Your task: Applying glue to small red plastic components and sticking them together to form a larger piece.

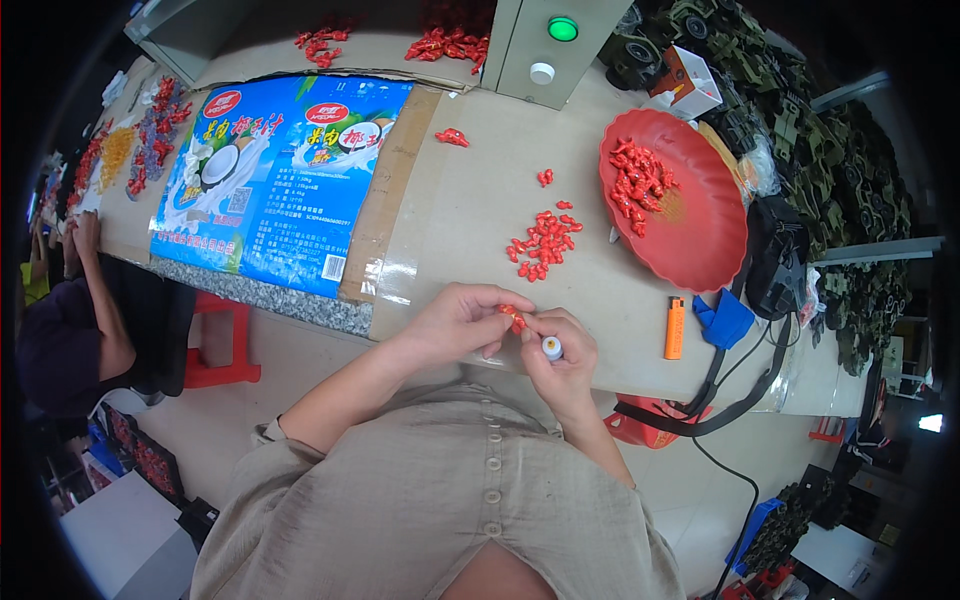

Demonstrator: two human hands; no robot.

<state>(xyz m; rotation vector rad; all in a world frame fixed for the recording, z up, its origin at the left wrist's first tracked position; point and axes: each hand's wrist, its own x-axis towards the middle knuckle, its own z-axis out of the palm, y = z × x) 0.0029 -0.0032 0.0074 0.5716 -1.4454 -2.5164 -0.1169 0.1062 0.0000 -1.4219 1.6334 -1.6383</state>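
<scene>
Near the table's front edge, a small glossy red plastic piece (513, 318) is pinched between the fingertips of my left hand (455, 325). My right hand (567, 365) has its thumb and forefinger against that piece. A small white tube (552, 348) with a yellowish tip is also gripped in the right hand, its end pointing up. Just beyond my hands lies a loose pile of small red pieces (542, 243). A few single ones, such as a larger red piece (452, 137), lie farther off. To the right, a scalloped red bowl (712, 225) contains more red pieces (637, 185).
An orange lighter (675, 328) and a black strap (745, 400) lie at the right. Flattened blue printed cardboard (275, 190) covers the left. At the back stands a grey machine post (545, 50) with a green button. A co-worker's arm (105, 300) shows far left.
</scene>
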